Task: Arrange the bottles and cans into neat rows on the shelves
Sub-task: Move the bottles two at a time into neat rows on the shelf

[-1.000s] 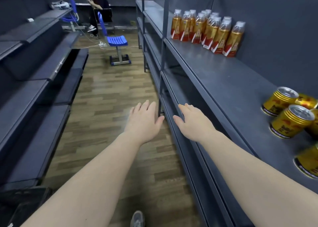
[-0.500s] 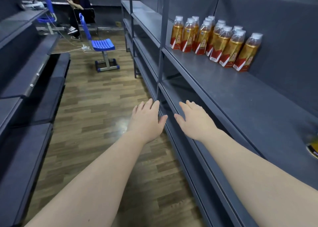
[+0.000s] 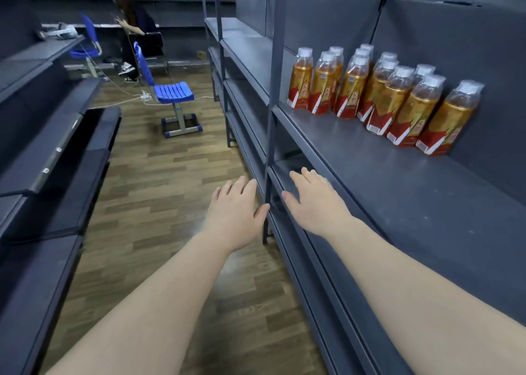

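Note:
Several amber drink bottles (image 3: 378,96) with red labels and clear caps stand upright in two rows at the back of the dark grey shelf (image 3: 398,198) on my right. My left hand (image 3: 234,212) hovers over the aisle floor with fingers straight, holding nothing. My right hand (image 3: 314,201) is stretched out flat beside the shelf's front edge, also empty. Both hands are well short of the bottles. No cans are in view.
A shelf upright post (image 3: 271,118) rises just between and beyond my hands. Dark empty shelving (image 3: 51,152) lines the left of the wooden-floored aisle. A blue chair (image 3: 170,93) stands in the aisle ahead, with a cable on the floor and a seated person (image 3: 133,30) beyond.
The view has swung left and forward along the aisle: the gold cans have left the frame at right and the bottles look nearer. Both hands stay flat and empty.

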`<action>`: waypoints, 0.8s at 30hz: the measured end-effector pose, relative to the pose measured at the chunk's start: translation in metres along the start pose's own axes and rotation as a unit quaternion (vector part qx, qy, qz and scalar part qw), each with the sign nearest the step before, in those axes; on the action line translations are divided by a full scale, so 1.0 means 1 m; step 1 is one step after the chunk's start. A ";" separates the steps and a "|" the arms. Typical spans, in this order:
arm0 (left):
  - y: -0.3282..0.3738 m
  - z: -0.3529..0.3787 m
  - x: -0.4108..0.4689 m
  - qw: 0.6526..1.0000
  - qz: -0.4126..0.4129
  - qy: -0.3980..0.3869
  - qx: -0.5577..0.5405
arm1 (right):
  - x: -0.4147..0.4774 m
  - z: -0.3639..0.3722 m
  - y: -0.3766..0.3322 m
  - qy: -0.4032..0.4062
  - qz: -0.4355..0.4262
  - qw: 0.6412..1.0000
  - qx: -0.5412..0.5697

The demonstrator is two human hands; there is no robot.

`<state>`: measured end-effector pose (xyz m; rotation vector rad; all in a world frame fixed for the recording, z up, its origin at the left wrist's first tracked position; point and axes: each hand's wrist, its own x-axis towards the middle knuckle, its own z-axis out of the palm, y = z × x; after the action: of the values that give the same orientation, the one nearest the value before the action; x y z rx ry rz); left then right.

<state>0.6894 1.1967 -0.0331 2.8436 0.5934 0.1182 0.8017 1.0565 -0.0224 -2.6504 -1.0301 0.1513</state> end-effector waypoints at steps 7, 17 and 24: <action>0.032 -0.007 0.101 0.999 0.042 0.013 0.007 | 0.075 -0.030 0.057 0.026 0.043 0.999 0.014; 0.087 0.015 0.209 0.988 0.150 0.006 -0.018 | 0.121 -0.051 0.136 0.036 0.164 0.986 -0.003; 0.119 0.038 0.295 0.967 0.245 -0.039 -0.054 | 0.153 -0.055 0.177 0.069 0.258 0.964 0.008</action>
<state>1.0096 1.2020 -0.0317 2.8081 -0.1400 0.1170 1.0394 1.0227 -0.0237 -2.8056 -0.2757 0.0801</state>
